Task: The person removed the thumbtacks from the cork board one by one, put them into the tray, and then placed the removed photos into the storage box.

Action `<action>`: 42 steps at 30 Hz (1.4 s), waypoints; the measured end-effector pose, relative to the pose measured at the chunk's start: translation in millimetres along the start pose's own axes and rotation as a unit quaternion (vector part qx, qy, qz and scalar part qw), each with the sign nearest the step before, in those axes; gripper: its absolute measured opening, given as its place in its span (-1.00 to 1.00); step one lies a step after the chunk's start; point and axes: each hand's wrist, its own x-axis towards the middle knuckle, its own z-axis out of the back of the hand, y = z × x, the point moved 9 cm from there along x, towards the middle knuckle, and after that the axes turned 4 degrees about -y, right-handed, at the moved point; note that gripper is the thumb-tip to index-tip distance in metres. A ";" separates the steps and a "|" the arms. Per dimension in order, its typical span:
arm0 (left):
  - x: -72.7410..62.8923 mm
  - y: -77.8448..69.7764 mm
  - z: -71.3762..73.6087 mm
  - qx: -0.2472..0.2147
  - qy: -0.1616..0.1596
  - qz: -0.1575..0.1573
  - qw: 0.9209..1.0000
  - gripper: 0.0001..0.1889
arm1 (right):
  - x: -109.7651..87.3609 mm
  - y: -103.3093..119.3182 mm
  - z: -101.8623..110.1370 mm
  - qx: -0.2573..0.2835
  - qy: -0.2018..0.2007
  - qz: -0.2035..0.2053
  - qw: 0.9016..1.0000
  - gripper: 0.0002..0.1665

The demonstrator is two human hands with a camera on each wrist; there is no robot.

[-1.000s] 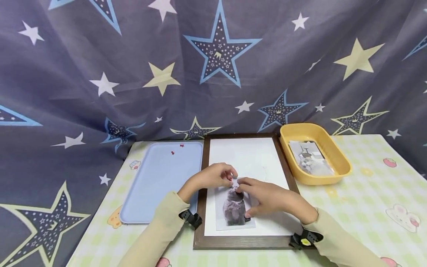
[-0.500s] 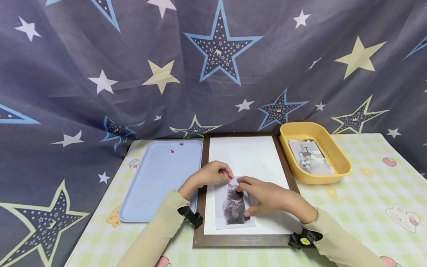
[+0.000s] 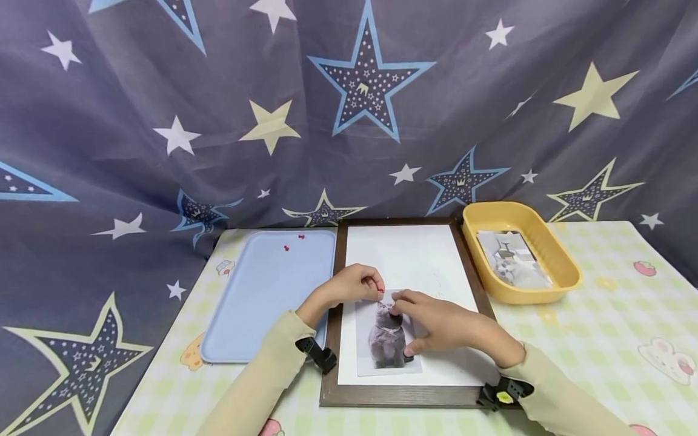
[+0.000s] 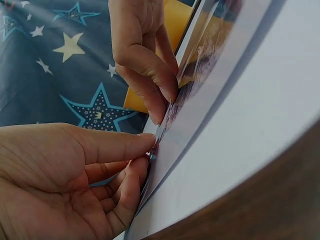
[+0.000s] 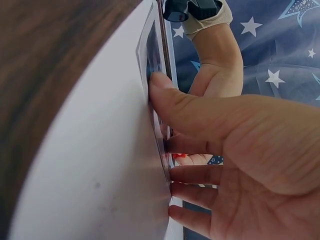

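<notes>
A photo of a grey cat [image 3: 386, 345] lies on a white board [image 3: 403, 254] with a brown wooden frame. At the photo's upper left corner, my left hand [image 3: 351, 284] pinches a red push pin [image 3: 380, 291] between thumb and fingers. The left wrist view shows those fingertips [image 4: 148, 142] right at the photo's surface, mostly covering the pin. My right hand [image 3: 438, 321] rests on the photo's right side, fingers spread and thumb lower down. In the right wrist view, its fingertips [image 5: 175, 174] press along the photo's edge, and the pin's red shows behind them.
Left of the board lies a light blue tray [image 3: 262, 303] bearing two red push pins [image 3: 286, 248]. At the back right stands a yellow basket [image 3: 567, 289] with several photos [image 3: 512, 260] in it. A checked tablecloth [image 3: 600, 363] covers the table, and a starry curtain [image 3: 229, 169] hangs behind.
My left fingers have shifted slightly at the photo's top corner, with the red push pin still pinched. My right hand stays in place on the photo.
</notes>
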 end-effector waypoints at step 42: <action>-0.1 2.0 -0.7 -0.011 0.014 0.016 1.000 -0.92 | 2.0 0.4 -1.2 0.002 0.007 -0.011 1.000 -0.21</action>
